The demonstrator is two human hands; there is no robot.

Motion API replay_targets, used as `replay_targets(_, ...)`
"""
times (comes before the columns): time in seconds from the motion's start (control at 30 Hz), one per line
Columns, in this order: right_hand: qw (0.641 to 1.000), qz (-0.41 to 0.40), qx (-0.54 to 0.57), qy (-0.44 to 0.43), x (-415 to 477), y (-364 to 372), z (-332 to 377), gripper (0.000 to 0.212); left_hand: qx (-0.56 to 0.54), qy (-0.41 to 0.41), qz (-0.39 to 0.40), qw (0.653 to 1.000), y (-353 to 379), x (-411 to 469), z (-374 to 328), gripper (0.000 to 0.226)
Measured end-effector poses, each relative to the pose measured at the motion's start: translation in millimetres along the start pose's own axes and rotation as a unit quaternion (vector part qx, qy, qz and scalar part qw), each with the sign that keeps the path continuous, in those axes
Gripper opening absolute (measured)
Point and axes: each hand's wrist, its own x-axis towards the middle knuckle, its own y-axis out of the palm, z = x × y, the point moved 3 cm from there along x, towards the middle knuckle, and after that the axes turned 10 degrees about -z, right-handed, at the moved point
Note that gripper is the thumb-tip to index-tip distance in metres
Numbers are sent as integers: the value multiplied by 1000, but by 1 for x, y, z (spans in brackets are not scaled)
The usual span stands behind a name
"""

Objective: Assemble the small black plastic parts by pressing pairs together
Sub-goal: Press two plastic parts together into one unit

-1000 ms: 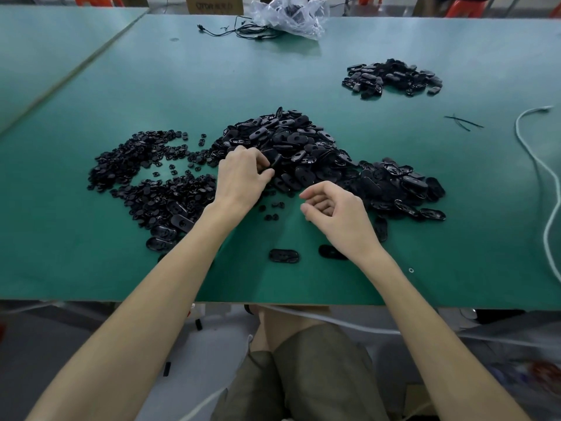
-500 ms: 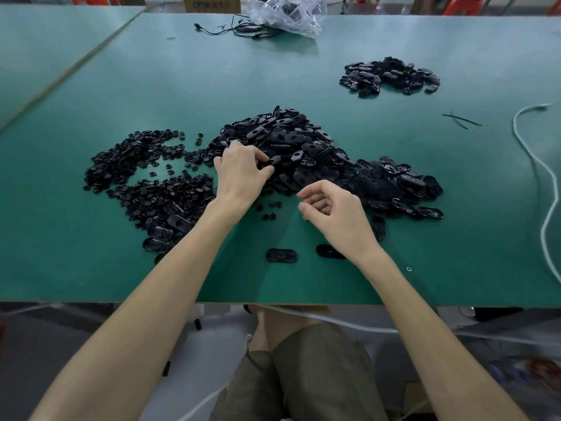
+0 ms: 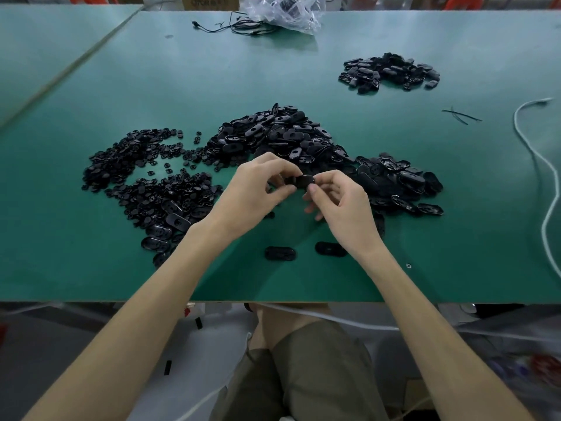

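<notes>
I'm seeing a big green table (image 3: pixel 212 71), a second table (image 3: pixel 45 50) just beside it on the left, orange chairs (image 3: pixel 458 2) at the back, and grey floor (image 3: pixel 45 344) below.

The brown box (image 3: pixel 209 2) at the top edge of the view, behind the table (image 3: pixel 303 71), bears dark printed letters that look like "QTOR"; the characters that follow them are too blurred to make out.
</notes>
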Motion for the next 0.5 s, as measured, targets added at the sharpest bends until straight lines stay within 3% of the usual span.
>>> replay_targets(0.3, 1000, -7, 5, 3, 0, -1, 3, 4, 53, -53, -10, 997, -17, 1, 15, 16)
replay_targets(0.5, 1000, -5, 9, 8, 2, 1, 2, 5, 100, -90, 89, 987, -9, -3, 20, 10)
